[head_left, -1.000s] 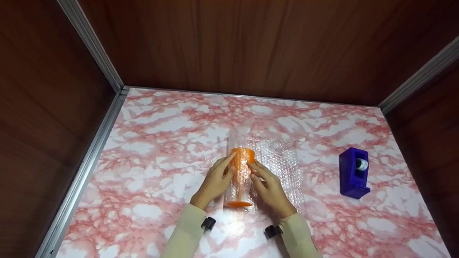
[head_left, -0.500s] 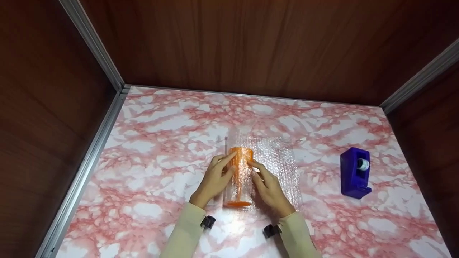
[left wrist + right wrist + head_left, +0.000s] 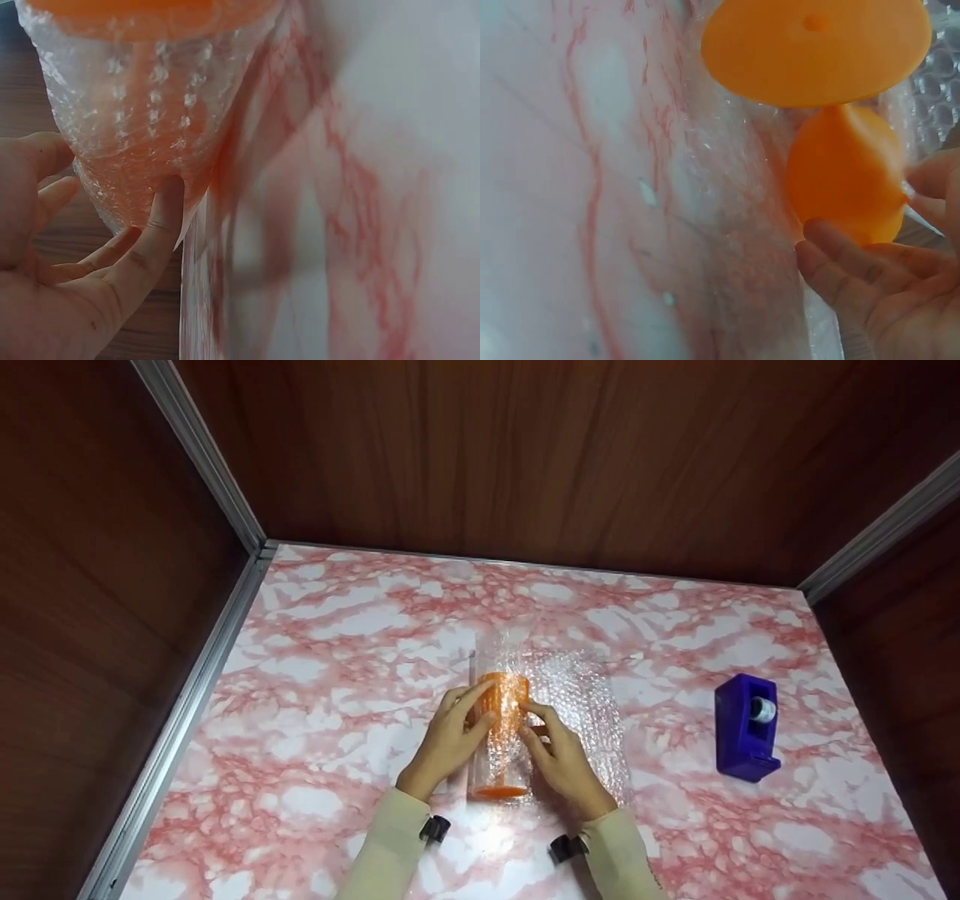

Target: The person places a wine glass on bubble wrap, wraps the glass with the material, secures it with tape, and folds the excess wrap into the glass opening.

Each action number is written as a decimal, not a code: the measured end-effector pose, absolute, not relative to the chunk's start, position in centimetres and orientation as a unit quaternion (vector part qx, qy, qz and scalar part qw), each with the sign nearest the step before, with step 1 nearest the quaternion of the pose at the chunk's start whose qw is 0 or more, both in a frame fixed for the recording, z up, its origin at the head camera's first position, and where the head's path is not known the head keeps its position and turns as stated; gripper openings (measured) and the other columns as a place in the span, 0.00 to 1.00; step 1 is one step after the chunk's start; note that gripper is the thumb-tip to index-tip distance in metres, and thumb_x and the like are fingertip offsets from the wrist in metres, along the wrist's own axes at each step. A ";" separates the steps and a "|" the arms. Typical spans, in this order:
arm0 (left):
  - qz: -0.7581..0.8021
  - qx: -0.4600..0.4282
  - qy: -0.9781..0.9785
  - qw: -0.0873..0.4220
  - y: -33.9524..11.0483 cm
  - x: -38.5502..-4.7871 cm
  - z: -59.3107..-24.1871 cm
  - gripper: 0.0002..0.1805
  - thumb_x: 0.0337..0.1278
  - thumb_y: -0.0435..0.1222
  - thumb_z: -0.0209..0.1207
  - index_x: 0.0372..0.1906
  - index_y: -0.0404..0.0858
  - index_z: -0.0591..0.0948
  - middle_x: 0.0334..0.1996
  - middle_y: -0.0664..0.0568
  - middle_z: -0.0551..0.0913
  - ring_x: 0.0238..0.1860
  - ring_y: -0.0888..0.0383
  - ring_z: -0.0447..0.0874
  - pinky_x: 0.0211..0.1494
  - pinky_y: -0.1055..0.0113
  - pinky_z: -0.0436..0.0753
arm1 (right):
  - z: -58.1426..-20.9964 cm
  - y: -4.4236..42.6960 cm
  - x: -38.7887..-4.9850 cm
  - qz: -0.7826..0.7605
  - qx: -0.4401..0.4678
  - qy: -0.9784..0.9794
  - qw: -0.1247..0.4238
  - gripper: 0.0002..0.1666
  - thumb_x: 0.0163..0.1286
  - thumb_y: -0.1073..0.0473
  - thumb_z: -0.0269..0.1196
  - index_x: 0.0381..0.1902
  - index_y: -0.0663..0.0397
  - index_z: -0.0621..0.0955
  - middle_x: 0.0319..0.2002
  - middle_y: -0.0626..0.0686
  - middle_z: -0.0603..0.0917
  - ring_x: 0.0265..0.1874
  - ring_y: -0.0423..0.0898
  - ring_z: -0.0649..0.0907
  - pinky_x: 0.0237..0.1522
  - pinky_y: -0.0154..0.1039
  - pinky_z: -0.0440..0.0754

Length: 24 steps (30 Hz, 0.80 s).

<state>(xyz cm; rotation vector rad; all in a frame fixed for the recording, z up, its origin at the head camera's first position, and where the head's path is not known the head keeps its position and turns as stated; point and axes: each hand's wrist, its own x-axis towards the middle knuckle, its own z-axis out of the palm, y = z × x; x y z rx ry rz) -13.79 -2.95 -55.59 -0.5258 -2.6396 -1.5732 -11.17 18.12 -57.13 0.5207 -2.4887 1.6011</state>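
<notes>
An orange goblet (image 3: 507,720) lies on its side on a sheet of bubble wrap (image 3: 574,690), its round foot (image 3: 817,49) toward the person. Part of the clear bubble wrap (image 3: 142,97) is folded over its left side and top. My left hand (image 3: 448,739) holds this wrapped side, thumb and fingers bent against the wrap. From the other side my right hand (image 3: 561,754) grips the bowl (image 3: 844,180), its fingertips at the wrap beside it. Some fingertips are hidden behind the bowl.
A purple tape dispenser (image 3: 735,735) with a roll of tape stands on the right of the pink marbled table (image 3: 315,735). More bubble wrap lies flat to the right of the goblet. Dark wood panels (image 3: 465,457) with metal edge strips enclose the back and sides.
The right fingers are bent a little more against the goblet, and its foot shows slightly differently. The left hand stays about where it was. The head view has shifted slightly.
</notes>
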 end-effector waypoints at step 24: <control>-0.489 -0.164 -0.856 0.016 -2.6 -13.6 -55.7 0.32 0.71 0.46 0.58 0.76 0.50 0.66 0.63 0.44 0.70 0.37 0.57 0.77 0.42 0.59 0.81 | -56.4 19.0 -11.1 0.389 0.250 -0.867 0.187 0.26 0.70 0.67 0.64 0.66 0.59 0.77 0.60 0.58 0.81 0.56 0.52 0.81 0.61 0.45 0.76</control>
